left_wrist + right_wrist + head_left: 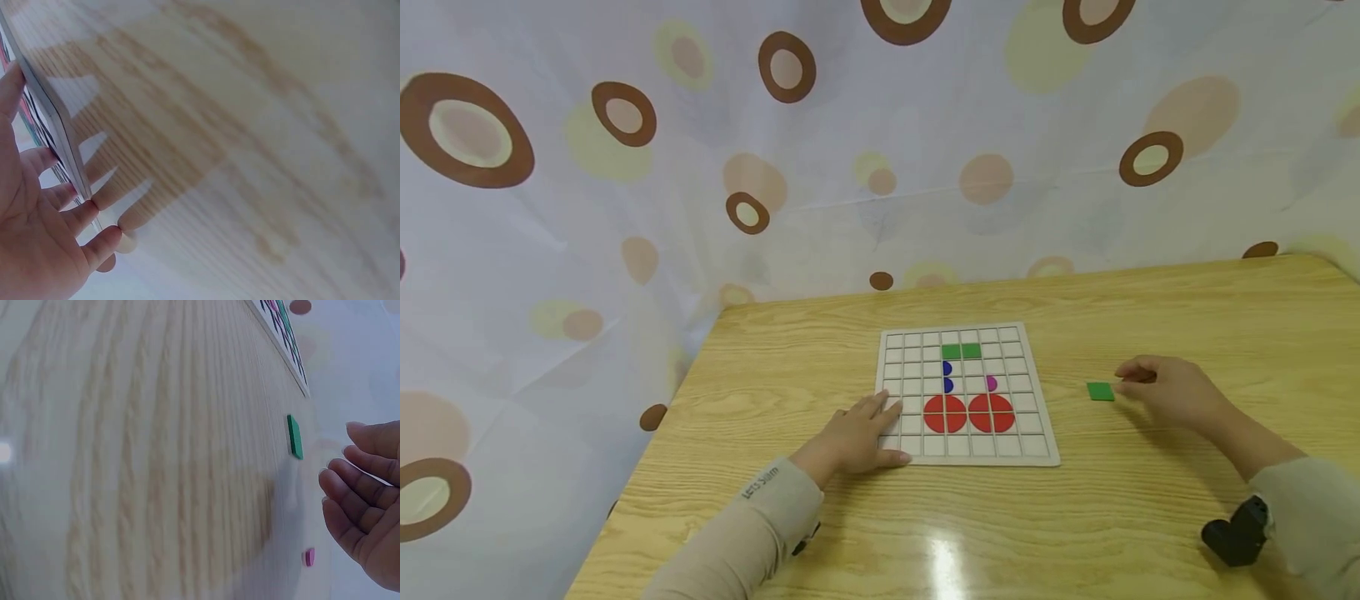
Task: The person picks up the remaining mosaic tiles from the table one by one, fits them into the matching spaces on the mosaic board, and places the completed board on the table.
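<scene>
A white grid board point(1036, 450) lies on the table. On it are two green squares point(961, 352), two small blue half-round pieces point(947, 385), one magenta half-round piece point(992, 383) and two red circles point(945, 414) made of quarter pieces. My left hand point(857, 435) rests on the board's left edge with its fingers spread. Right of the board a loose green square tile point(1101, 392) lies flat. My right hand point(1176, 393) hovers beside that tile, fingers loosely bent, apart from it in the right wrist view. Nothing shows in its grasp.
A small magenta piece point(310, 557) lies on the wooden table point(1075, 533) near the right hand, visible in the right wrist view; the head view does not show it. Behind the table hangs a pale curtain point(850, 125) with brown rings. A black device point(1236, 533) sits at the right wrist.
</scene>
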`<act>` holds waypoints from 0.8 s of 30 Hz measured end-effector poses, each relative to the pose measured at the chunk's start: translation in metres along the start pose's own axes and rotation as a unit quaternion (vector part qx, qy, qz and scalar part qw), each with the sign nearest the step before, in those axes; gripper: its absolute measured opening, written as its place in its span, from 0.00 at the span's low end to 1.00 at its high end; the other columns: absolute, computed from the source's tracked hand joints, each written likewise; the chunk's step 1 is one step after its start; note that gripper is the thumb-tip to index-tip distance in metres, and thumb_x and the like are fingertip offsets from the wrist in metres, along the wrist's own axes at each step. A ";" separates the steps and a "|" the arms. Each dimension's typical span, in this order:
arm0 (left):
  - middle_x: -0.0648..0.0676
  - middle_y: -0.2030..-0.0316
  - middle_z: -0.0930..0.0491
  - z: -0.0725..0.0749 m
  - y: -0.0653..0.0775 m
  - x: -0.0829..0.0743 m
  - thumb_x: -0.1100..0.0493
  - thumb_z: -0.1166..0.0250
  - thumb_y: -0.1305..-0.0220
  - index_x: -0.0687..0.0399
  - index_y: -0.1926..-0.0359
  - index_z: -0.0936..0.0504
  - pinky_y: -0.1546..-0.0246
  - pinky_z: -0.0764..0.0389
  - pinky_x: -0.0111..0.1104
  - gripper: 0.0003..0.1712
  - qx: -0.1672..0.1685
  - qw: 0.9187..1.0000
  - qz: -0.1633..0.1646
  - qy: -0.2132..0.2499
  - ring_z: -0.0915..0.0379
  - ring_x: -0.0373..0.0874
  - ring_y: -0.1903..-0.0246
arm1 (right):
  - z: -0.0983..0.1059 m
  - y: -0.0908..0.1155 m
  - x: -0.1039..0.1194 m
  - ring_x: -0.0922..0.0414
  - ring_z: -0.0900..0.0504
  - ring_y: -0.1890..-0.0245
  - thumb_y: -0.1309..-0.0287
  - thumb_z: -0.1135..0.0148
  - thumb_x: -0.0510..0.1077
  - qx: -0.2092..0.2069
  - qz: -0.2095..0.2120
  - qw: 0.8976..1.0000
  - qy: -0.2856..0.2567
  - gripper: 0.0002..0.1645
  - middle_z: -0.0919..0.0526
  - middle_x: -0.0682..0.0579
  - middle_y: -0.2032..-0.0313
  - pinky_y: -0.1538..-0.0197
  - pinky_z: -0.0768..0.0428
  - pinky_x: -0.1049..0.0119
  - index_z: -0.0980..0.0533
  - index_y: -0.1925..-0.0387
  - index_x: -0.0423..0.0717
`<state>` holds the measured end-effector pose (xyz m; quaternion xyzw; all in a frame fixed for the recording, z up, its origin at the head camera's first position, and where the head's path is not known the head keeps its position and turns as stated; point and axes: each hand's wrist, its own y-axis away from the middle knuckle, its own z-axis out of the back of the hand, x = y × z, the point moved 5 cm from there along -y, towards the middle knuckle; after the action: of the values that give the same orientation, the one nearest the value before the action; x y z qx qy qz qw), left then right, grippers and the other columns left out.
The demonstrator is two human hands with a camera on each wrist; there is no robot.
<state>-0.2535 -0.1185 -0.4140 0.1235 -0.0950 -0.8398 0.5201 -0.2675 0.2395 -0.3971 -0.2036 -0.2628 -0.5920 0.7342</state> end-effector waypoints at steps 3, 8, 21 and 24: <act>0.53 0.35 0.57 -0.001 0.000 0.000 0.31 0.51 0.49 0.45 0.34 0.51 0.45 0.48 0.49 0.45 0.000 1.000 0.001 -0.003 0.60 0.50 0.38 | 0.005 0.001 -0.008 0.39 0.29 0.59 0.42 0.51 0.53 0.001 -0.002 1.000 0.004 0.29 0.26 0.35 0.60 0.65 0.28 0.53 0.32 0.53 0.29; 0.53 0.35 0.57 -0.001 0.001 0.000 0.31 0.51 0.49 0.45 0.34 0.51 0.45 0.48 0.49 0.45 -0.001 1.000 0.001 -0.001 0.59 0.50 0.38 | 0.011 0.000 -0.020 0.38 0.30 0.60 0.41 0.52 0.53 0.005 -0.008 1.000 0.004 0.30 0.27 0.34 0.60 0.64 0.28 0.52 0.33 0.53 0.27; 0.53 0.35 0.58 -0.002 0.001 0.000 0.31 0.52 0.48 0.45 0.34 0.52 0.45 0.48 0.48 0.45 0.004 1.000 0.003 -0.002 0.60 0.50 0.37 | 0.024 -0.002 -0.047 0.37 0.30 0.61 0.42 0.51 0.54 -0.009 -0.029 0.999 0.025 0.32 0.26 0.33 0.61 0.66 0.30 0.51 0.33 0.54 0.26; 0.53 0.35 0.57 -0.003 0.000 0.001 0.31 0.52 0.48 0.45 0.34 0.52 0.45 0.47 0.48 0.45 0.002 1.000 0.004 -0.008 0.60 0.50 0.38 | 0.026 -0.003 -0.051 0.37 0.30 0.62 0.43 0.51 0.55 -0.009 -0.034 0.999 0.025 0.33 0.26 0.32 0.61 0.66 0.30 0.51 0.34 0.54 0.25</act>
<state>-0.2530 -0.1191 -0.4172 0.1175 -0.1014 -0.8386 0.5222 -0.2822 0.2936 -0.4085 -0.1860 -0.2455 -0.6241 0.7181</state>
